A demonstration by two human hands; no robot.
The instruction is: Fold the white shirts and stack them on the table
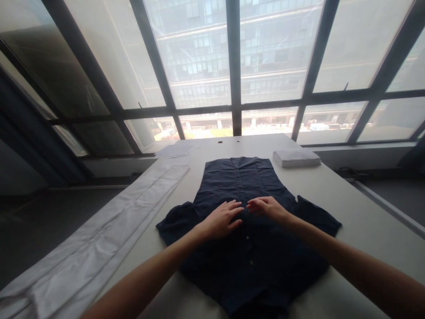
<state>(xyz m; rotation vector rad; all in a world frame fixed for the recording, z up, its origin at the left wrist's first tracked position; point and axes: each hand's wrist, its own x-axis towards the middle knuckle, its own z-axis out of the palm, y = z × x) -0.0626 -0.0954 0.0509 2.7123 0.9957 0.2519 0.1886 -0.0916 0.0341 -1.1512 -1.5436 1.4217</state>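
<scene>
A dark navy short-sleeved shirt (245, 186) lies spread flat on the white table (358, 208), its button strip facing up and running away from me. My left hand (222, 218) rests on the shirt just left of the button strip, fingers stretched out and lying flat. My right hand (267, 207) sits just right of the strip, fingers together and curled down onto the cloth near the left hand's fingertips. Whether it pinches the fabric is unclear. The two sleeves stick out to either side.
A long white folded cloth (109, 239) lies along the table's left side. A stack of folded white fabric (296, 157) sits at the far right of the table, with flat white sheets (174, 150) at the far left. Large windows stand behind the table.
</scene>
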